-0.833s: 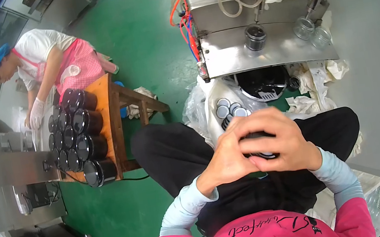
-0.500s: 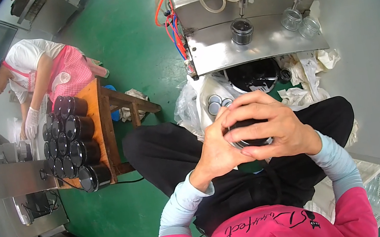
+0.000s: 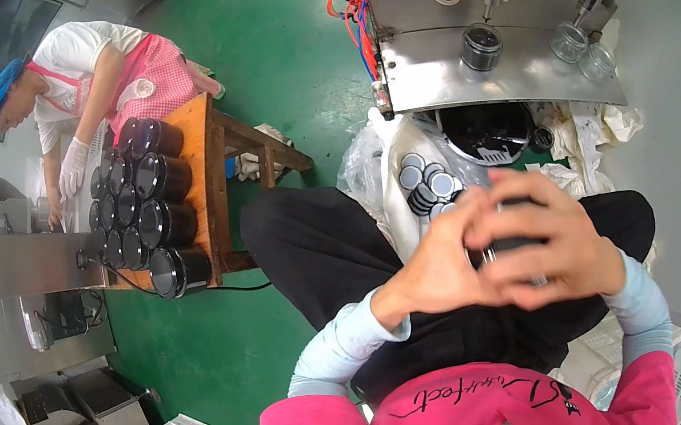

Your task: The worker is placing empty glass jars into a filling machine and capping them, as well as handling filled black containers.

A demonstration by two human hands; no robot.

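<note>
Jar (image 3: 508,245) between both hands (image 3: 442,267) (image 3: 573,246), long axis unclear

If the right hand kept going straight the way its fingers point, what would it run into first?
Most likely the left hand, just across the dark jar from the right hand; blur and overlap hide whether the two hands touch.

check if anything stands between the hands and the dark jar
Nothing visible: the left hand and right hand clasp the dark jar directly, though they hide most of it. The loose round lids lie beyond the hands, not between.
</note>
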